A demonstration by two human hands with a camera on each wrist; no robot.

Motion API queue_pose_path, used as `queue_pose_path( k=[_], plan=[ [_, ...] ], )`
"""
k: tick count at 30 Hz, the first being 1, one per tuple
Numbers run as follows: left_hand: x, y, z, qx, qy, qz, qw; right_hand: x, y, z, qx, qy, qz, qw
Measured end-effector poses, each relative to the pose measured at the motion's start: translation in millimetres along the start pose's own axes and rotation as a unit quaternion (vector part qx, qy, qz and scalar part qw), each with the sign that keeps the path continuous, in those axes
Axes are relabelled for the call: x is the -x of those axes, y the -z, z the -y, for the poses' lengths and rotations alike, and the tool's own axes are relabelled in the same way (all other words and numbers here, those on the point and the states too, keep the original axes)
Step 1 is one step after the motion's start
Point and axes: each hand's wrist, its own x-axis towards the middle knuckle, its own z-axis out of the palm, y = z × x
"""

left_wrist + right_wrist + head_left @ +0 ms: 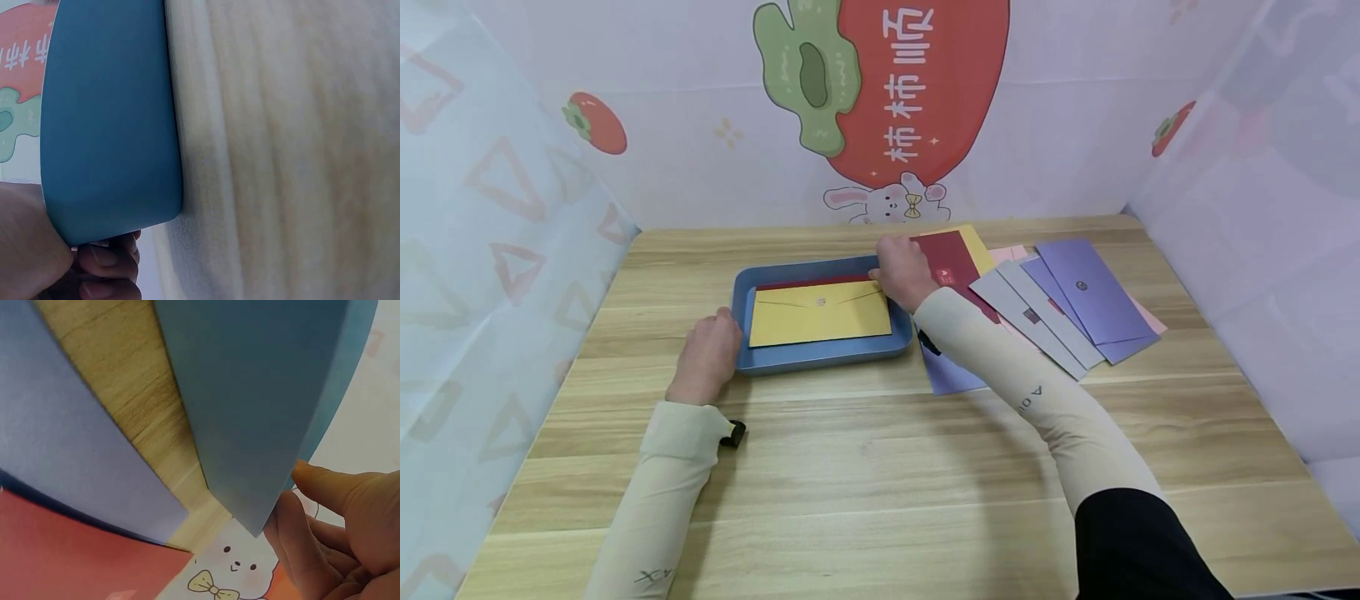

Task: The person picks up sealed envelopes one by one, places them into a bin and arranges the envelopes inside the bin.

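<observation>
A shallow blue tray (820, 359) lies on the wooden table, holding a yellow envelope (818, 323) with a dark red envelope showing behind its back edge. My left hand (703, 354) grips the tray's left end; in the left wrist view its fingers (107, 262) curl by the corner of the tray wall (112, 125). Over at the back right corner, my right hand (904, 271) pinches the rim. The right wrist view shows the thumb (325, 487) on the inner side of the rim and the other fingers curled outside.
Right of the tray several envelopes lie fanned and overlapping: dark red (951, 258), grey (1026, 308) and purple (1093, 292), with yellow, pink and another purple one partly covered. Printed cloth walls (685, 167) stand behind and at both sides of the table (850, 483).
</observation>
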Motion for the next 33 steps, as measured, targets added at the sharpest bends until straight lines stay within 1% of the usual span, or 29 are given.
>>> queue_pose_path(
  k=[3,7,12,15,19,23,27,33],
  plan=[
    [-0.6,0.1,0.2,-0.001,0.002,0.004,1.0000,1,0,1,0.007,0.009,-0.010,1.000],
    [-1.1,0.9,0.1,-0.002,0.005,0.010,0.9999,2,2,3,0.011,0.021,-0.009,1.000],
    [-0.7,0.6,1.3,-0.001,0.002,0.007,1.0000,7,7,5,0.007,0.036,0.010,0.999],
    [0.5,0.1,1.2,0.000,-0.002,0.001,1.0000,10,11,5,0.002,0.037,0.022,0.999],
    [0.7,-0.7,1.3,0.001,-0.004,-0.001,1.0000,13,16,2,-0.010,0.037,0.024,0.999],
    [-0.3,-0.5,1.6,0.002,0.000,0.004,1.0000,15,24,-4,-0.014,0.035,0.021,0.999],
    [-1.1,0.3,1.5,0.002,0.003,0.009,1.0000,17,31,-13,-0.017,0.026,0.026,0.999],
    [-2.0,-0.6,2.4,-0.002,-0.005,0.006,1.0000,21,38,-23,-0.021,0.014,0.031,0.999]
  ],
)
